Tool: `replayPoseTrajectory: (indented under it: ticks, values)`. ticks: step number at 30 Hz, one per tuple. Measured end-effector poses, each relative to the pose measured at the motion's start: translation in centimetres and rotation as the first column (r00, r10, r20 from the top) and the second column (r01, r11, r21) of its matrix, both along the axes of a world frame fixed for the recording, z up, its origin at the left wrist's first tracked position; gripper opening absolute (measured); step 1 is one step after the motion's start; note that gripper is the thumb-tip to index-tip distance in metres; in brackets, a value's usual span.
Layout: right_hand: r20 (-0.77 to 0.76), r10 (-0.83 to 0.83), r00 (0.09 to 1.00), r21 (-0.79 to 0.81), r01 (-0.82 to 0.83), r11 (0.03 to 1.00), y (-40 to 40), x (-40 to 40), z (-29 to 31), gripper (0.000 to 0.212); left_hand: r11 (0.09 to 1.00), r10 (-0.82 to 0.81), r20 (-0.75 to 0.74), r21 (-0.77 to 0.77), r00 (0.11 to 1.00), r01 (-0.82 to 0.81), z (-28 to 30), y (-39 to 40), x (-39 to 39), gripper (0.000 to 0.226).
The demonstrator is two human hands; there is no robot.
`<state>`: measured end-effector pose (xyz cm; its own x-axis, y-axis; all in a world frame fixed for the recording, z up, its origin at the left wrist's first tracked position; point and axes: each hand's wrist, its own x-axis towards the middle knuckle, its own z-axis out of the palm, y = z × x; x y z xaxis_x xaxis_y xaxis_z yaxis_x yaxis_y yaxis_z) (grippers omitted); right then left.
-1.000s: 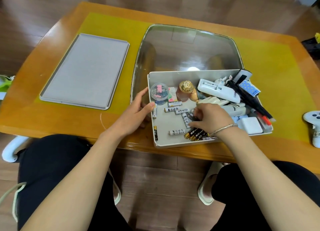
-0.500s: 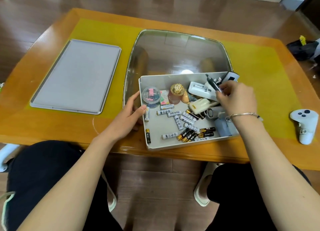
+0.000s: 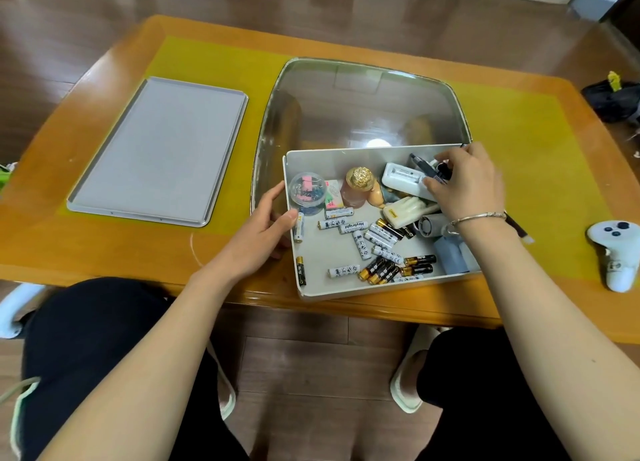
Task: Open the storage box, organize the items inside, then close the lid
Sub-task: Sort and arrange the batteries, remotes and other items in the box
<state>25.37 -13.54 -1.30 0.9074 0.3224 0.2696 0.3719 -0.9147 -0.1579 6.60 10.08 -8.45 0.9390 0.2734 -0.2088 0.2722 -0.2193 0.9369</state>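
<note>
Nearest the camera, two black-clad knees are seen above a brown wooden floor [image 3: 311, 356], with pale slippers partly visible beneath the table edge. Both bare forearms are extended over the near rim of the orange lacquered wooden table [image 3: 104, 252], on which a yellow-green mat [image 3: 519, 149] is laid.

The open shallow white rectangular storage box [image 3: 381, 287] is set at the near edge of the table, slightly right of centre. Its left wall is held by the left hand [image 3: 266, 232], the thumb laid over the rim and the fingers curled against the outside. Loose white and black-and-gold cylindrical batteries [image 3: 377, 249] are scattered over the box floor. Further back in the box, a clear round container of coloured clips [image 3: 306, 194] stands in the left rear corner, beside a pinkish bottle with a gold cap [image 3: 356, 187]. A white oblong charger [image 3: 403, 178] lies to the right of it.

At the right rear of the box, the right hand [image 3: 464, 183], with a thin silver bracelet [image 3: 478, 216] at its wrist, is closed around a dark slim pen [image 3: 424, 168].

Behind the box, a large transparent tub [image 3: 363, 104] is placed. To the left, the flat grey rectangular lid [image 3: 159, 149] lies on the mat, well apart from the box. A white game controller [image 3: 616, 252] rests at the table's right edge.
</note>
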Motion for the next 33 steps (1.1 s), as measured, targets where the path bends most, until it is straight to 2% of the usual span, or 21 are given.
replayPoseTrajectory:
  ticks: [3, 5, 8, 11, 14, 17, 23, 27, 30, 33]
  values:
    - [0.012, 0.149, 0.989, 0.111, -0.149, 0.983, 1.4, -1.6, 0.3, 0.032, 1.000, -0.004, -0.003, 0.002, 1.000, 0.004, 0.1, 0.0, 0.0, 0.068]
    - [-0.025, 0.289, 0.957, 0.177, -0.280, 0.944, 3.0, -3.7, 0.0, 0.025, 1.000, 0.001, 0.001, 0.005, 1.000, -0.001, 0.1, 0.0, 0.0, 0.062]
    - [-0.229, 0.452, 0.862, 0.182, -0.418, 0.890, 5.7, -7.2, -1.3, 0.015, 1.000, 0.013, 0.004, 0.017, 1.000, -0.013, 0.0, 0.0, 0.1, 0.055]
    - [-0.492, 0.479, 0.727, 0.146, -0.473, 0.869, 8.1, -9.6, -2.9, 0.018, 0.999, 0.023, 0.006, 0.021, 1.000, -0.024, 0.0, 0.0, 0.1, 0.055]
    - [-0.614, 0.400, 0.680, 0.050, -0.473, 0.880, 9.8, -10.9, -4.1, 0.030, 1.000, 0.018, 0.007, 0.015, 1.000, -0.018, 0.1, -0.1, 0.0, 0.057]
    - [-0.651, 0.348, 0.675, -0.068, -0.508, 0.859, 10.7, -11.6, -4.9, 0.031, 1.000, 0.020, 0.002, 0.017, 1.000, -0.020, 0.2, -0.1, 0.1, 0.058]
    - [-0.601, 0.383, 0.701, -0.088, -0.534, 0.841, 11.2, -12.1, -5.1, 0.014, 0.999, 0.023, -0.004, 0.036, 1.000, -0.022, 0.4, -0.2, 0.0, 0.058]
    - [-0.540, 0.339, 0.770, 0.039, -0.379, 0.924, 9.3, -10.2, -3.6, 0.017, 0.999, 0.011, -0.004, 0.037, 1.000, -0.011, 0.4, -0.1, 0.0, 0.058]
    - [-0.466, 0.271, 0.842, 0.047, -0.282, 0.958, 7.1, -7.6, -2.7, 0.008, 0.999, -0.001, 0.000, 0.044, 1.000, 0.001, 0.4, 0.0, 0.0, 0.059]
    - [-0.425, 0.232, 0.875, 0.013, -0.250, 0.968, 6.0, -6.3, -2.5, 0.021, 0.999, -0.003, -0.004, 0.054, 1.000, 0.003, 0.4, 0.0, 0.1, 0.059]
